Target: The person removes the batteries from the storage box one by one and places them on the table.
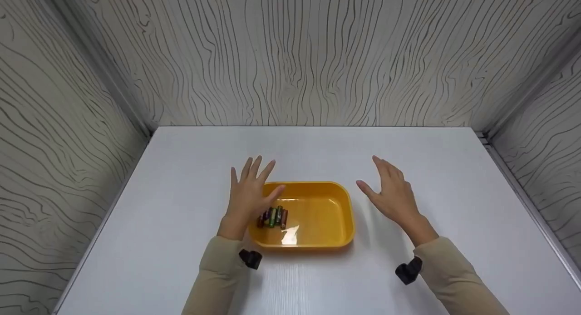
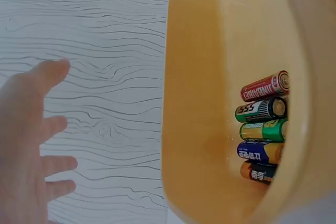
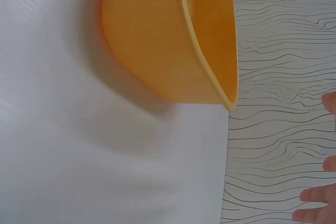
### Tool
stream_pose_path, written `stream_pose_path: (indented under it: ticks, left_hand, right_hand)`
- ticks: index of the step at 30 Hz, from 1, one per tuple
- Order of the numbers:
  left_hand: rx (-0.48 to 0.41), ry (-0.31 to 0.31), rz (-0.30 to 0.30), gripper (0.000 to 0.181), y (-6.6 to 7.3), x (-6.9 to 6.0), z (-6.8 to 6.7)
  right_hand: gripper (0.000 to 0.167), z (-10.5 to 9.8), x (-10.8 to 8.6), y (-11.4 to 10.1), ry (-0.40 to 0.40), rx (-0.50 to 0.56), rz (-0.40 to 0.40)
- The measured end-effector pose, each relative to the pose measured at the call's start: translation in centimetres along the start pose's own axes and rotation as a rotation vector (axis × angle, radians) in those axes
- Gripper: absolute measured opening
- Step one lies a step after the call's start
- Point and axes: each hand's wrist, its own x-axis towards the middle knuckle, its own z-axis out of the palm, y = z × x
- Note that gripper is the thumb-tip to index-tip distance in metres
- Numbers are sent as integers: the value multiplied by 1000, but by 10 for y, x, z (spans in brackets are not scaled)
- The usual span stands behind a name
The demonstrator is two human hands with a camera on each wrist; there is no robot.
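A yellow tray (image 1: 317,215) stands on the table, with several batteries side by side at its left end. In the left wrist view a red battery (image 2: 265,86), a green one (image 2: 262,130) and a blue one (image 2: 260,151) lie in the row. My left hand (image 1: 247,197) hovers over the tray's left edge, fingers spread, holding nothing; it partly hides that end. My right hand (image 1: 392,194) is held up to the right of the tray, apart from it, fingers extended and thumb out, with nothing in it.
The white table (image 1: 181,169) surrounds the tray. Behind it rises a wood-grain panel (image 1: 290,56), with similar panels at the left and right sides. Each sleeve's wrist carries a small black camera, the right one (image 1: 408,270) close above the table.
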Motion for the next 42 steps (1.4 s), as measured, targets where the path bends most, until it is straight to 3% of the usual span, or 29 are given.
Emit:
stream_pose_path:
  ticks: [4, 9, 12, 19, 22, 28, 34, 42]
  left_hand:
    - [-117, -8, 21, 56, -10, -8, 2]
    - [-234, 35, 87, 45, -23, -17, 9]
    - [-308, 26, 90, 43, -31, -21, 14]
    - [-520, -103, -92, 44, -47, -28, 30]
    - [-612, -118, -133, 43, -54, -31, 37]
    - [-773, -123, -175, 42, -68, -39, 52]
    - [-885, -153, -215, 43, -74, -44, 63]
    - [-1054, -111, -242, 43, -79, -46, 75]
  right_hand:
    - [74, 2, -8, -2, -35, 97, 0]
    - [70, 6, -17, -5, -106, 165, 6]
    - [63, 9, -21, -7, -126, 196, -14]
    - [46, 15, -27, -14, -186, 287, -60]
    - [42, 18, -28, -16, -207, 311, -93]
    - [38, 25, -32, -22, -222, 342, -200]
    - [34, 34, -33, -31, -247, 375, -216]
    - [31, 46, -32, -45, -285, 420, -256]
